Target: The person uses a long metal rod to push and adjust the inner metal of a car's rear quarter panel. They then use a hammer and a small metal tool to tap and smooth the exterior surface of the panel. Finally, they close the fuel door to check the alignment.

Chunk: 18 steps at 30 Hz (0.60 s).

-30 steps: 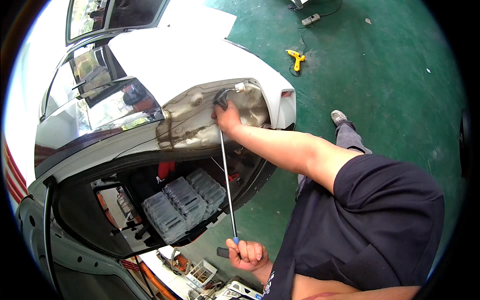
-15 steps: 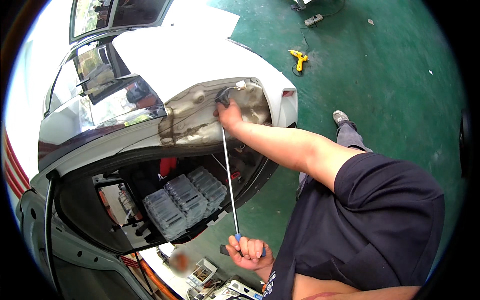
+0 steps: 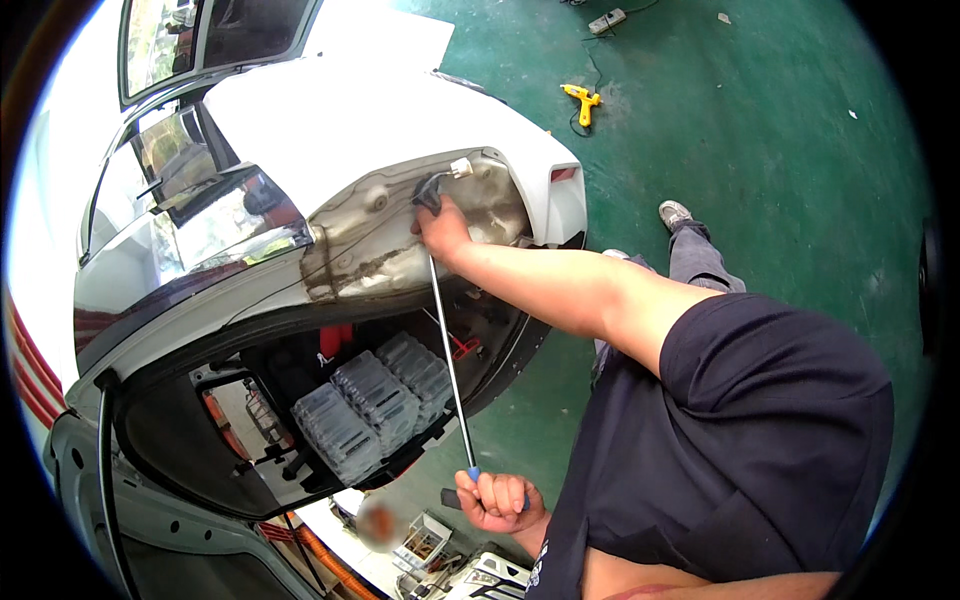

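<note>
A long, straight metal rod [image 3: 449, 345] slants across the rear of a white car [image 3: 400, 110]. My left hand [image 3: 497, 502] is wrapped round its lower end, a blue-and-black crosswise handle [image 3: 452, 498]. At the other end, my right hand [image 3: 443, 232] closes round the rod, inside a bare metal recess [image 3: 345, 225] in the car's rear corner. A dark, rubbery-looking piece [image 3: 428, 194] sits at the right fingertips; a short cable runs from it to a white plug [image 3: 461, 168]. The rod's tip is hidden by the hand and that piece.
Below the rod lies the open boot, holding clear plastic cases [image 3: 365, 405] and a red-handled tool [image 3: 462, 347]. A raised panel with a black strut [image 3: 105, 470] stands at left. On the green floor lie a yellow glue gun [image 3: 583, 103] and a power strip [image 3: 607, 21].
The car and floor have shifted slightly left in the picture. Both hands keep their hold; the right hand and rod's upper end appear a little further left.
</note>
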Available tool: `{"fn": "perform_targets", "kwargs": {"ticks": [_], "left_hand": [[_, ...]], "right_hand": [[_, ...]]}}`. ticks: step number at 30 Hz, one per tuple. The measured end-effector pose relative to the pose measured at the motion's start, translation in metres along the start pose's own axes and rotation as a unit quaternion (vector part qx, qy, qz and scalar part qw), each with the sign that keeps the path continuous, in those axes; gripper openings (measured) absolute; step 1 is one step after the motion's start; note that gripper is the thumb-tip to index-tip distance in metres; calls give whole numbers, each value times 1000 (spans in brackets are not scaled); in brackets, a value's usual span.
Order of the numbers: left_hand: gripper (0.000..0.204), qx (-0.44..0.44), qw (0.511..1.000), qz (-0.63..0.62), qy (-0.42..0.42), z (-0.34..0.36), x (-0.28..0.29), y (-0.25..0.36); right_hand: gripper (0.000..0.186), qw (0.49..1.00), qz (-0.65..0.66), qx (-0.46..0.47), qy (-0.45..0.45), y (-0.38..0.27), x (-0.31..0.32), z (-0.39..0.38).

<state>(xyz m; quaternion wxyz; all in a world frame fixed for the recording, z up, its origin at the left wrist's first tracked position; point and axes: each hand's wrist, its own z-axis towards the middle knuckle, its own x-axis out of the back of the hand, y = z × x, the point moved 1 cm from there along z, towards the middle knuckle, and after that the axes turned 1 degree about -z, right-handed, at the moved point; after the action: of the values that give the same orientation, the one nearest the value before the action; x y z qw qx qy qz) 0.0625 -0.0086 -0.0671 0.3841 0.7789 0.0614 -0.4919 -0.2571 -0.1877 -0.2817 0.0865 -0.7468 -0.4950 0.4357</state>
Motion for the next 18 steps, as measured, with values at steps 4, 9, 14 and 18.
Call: {"fn": "perform_targets", "kwargs": {"ticks": [4, 9, 14, 18], "left_hand": [[34, 4, 1000, 16, 26, -5, -13, -8], [33, -3, 1000, -5, 31, -5, -14, -9], [30, 8, 999, 51, -12, -1, -3, -9], [30, -12, 1000, 12, 6, -6, -5, -13]], "right_hand": [[20, 1000, -2, -14, 3, -3, 2, 0], [24, 1000, -17, 1, -14, -1, 2, 4], [21, 1000, -8, -10, 3, 6, 1, 7], [25, 1000, -12, -1, -15, 6, 2, 6]]}}
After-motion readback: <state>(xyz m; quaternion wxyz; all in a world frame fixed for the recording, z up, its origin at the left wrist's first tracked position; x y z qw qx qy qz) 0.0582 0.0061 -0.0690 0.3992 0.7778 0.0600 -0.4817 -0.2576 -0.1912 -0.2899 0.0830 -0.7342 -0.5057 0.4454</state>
